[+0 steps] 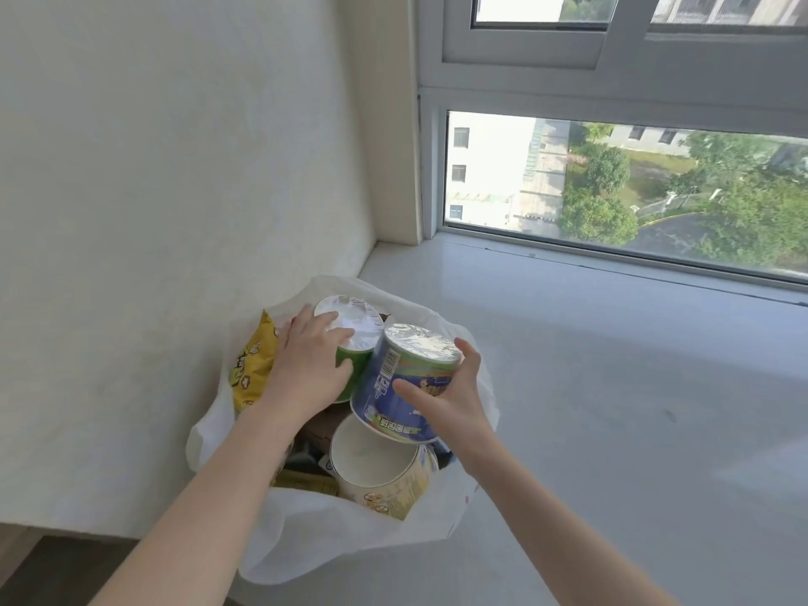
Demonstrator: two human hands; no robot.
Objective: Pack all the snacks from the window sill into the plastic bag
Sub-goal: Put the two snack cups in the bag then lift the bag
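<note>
A white plastic bag [315, 535] stands open on the window sill's left end, against the wall. Inside it lie a yellow popcorn packet [253, 365], a cream tub [380, 470] on its side and smaller packets underneath. My left hand [306, 365] grips a green cup [350, 343] with a foil lid at the bag's far side. My right hand [446, 400] holds a blue and green foil-topped tub [402, 387], tilted, over the cream tub. Both tubs sit within the bag's mouth and touch each other.
The pale window sill [612, 408] stretches to the right of the bag. A white wall [175, 190] rises on the left. The window frame [612, 255] runs along the sill's back edge. Dark flooring [52, 570] shows at the lower left.
</note>
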